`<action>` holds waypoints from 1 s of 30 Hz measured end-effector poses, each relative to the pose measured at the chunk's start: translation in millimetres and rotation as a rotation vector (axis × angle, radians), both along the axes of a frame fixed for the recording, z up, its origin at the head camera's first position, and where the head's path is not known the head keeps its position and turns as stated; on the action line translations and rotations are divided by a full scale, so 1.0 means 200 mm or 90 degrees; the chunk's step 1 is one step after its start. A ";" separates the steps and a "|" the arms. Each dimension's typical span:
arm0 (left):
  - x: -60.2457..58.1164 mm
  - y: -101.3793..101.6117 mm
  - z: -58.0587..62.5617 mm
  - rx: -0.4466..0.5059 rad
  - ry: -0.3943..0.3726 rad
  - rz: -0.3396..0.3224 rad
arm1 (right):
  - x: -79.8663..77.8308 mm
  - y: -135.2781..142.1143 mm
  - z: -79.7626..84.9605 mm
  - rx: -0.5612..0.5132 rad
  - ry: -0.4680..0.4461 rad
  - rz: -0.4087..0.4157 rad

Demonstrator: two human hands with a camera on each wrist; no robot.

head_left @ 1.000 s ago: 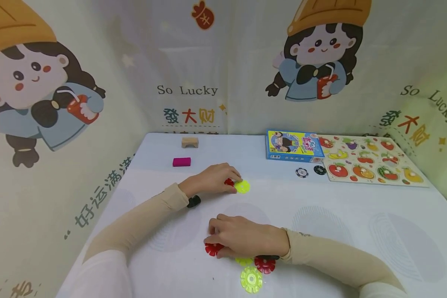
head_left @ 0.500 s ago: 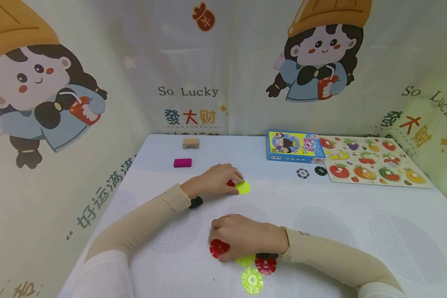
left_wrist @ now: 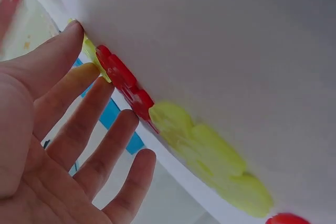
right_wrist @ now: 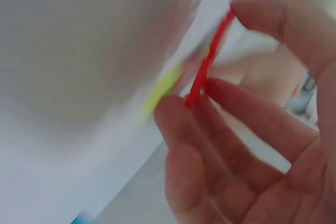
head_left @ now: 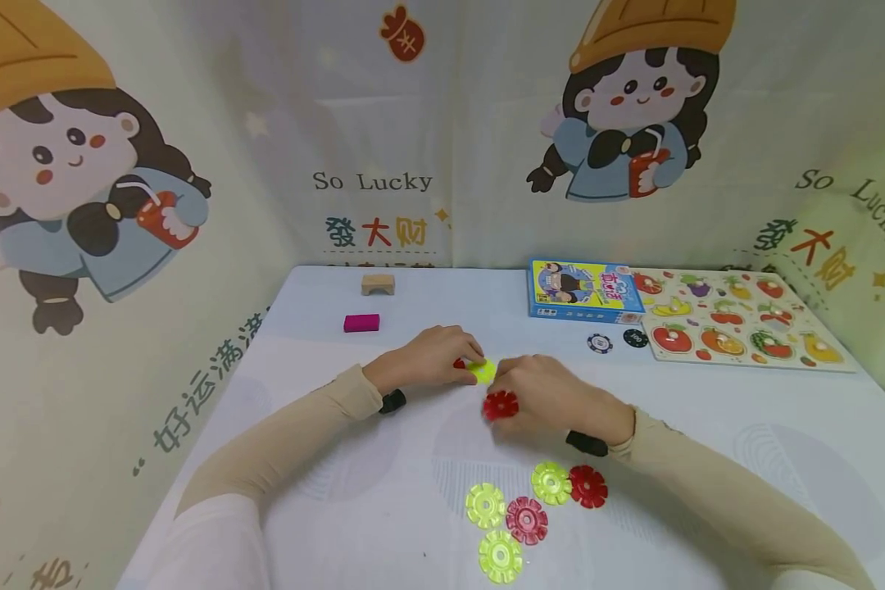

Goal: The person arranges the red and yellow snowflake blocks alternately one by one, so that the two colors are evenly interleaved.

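My left hand [head_left: 431,357] pinches a yellow snowflake disc [head_left: 483,372] between thumb and index finger, at the table surface. Behind that disc, a red snowflake disc [left_wrist: 125,80] and a nearer yellow one [left_wrist: 210,156] lie in a row below the spread fingers in the left wrist view. Just to the right, my right hand [head_left: 546,397] holds another red snowflake disc [head_left: 501,406], seen edge-on between thumb and fingertips in the right wrist view. The right fingers overlap the pinched yellow disc's right side in the head view.
Loose yellow discs [head_left: 500,556] and red discs [head_left: 527,520] lie near the front. At the back left are a magenta block [head_left: 361,323] and a wooden arch block [head_left: 378,284]. A blue box [head_left: 586,291], two chips [head_left: 600,343] and a fruit puzzle board [head_left: 745,324] occupy the back right.
My right hand has picked up the red disc and carried it forward and right, up to the left hand, uncovering discs at the front. The left hand has stayed almost still.
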State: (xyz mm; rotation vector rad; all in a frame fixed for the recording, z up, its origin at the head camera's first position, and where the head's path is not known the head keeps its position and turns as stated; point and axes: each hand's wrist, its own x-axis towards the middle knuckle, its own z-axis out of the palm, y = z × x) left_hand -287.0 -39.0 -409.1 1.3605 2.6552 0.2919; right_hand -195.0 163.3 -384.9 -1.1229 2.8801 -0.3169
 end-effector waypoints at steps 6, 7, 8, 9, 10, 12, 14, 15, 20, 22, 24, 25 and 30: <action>0.00 -0.01 0.00 0.006 -0.006 0.006 | -0.16 0.12 -0.07 -0.025 0.029 -0.131; 0.00 -0.01 0.00 0.006 -0.006 0.008 | -0.17 0.12 -0.08 -0.024 0.026 -0.132; 0.01 -0.01 0.00 0.005 -0.007 0.009 | -0.18 0.11 -0.09 -0.024 0.024 -0.128; 0.01 -0.01 0.00 0.005 -0.009 0.010 | -0.18 0.11 -0.10 -0.020 0.024 -0.128; 0.01 -0.01 0.00 0.004 -0.009 0.010 | -0.19 0.11 -0.11 -0.018 0.024 -0.130; 0.01 -0.01 0.00 0.006 -0.014 0.009 | -0.19 0.10 -0.12 -0.017 0.028 -0.136; 0.01 -0.01 -0.01 0.005 -0.015 0.010 | -0.18 0.10 -0.12 -0.012 0.033 -0.139; 0.01 -0.01 -0.01 0.005 -0.014 0.011 | -0.18 0.10 -0.12 -0.010 0.034 -0.139; 0.00 -0.01 -0.02 0.001 -0.008 0.014 | -0.17 0.09 -0.13 -0.005 0.035 -0.140; 0.00 -0.01 -0.02 0.002 -0.009 0.013 | -0.17 0.09 -0.13 -0.007 0.033 -0.141; 0.00 -0.01 -0.01 0.002 -0.010 0.011 | -0.17 0.10 -0.13 -0.013 0.026 -0.140; 0.00 0.00 -0.01 0.002 -0.010 0.010 | -0.17 0.10 -0.12 -0.015 0.022 -0.141; 0.00 0.00 0.00 0.006 -0.017 0.010 | -0.16 0.11 -0.11 -0.019 0.008 -0.145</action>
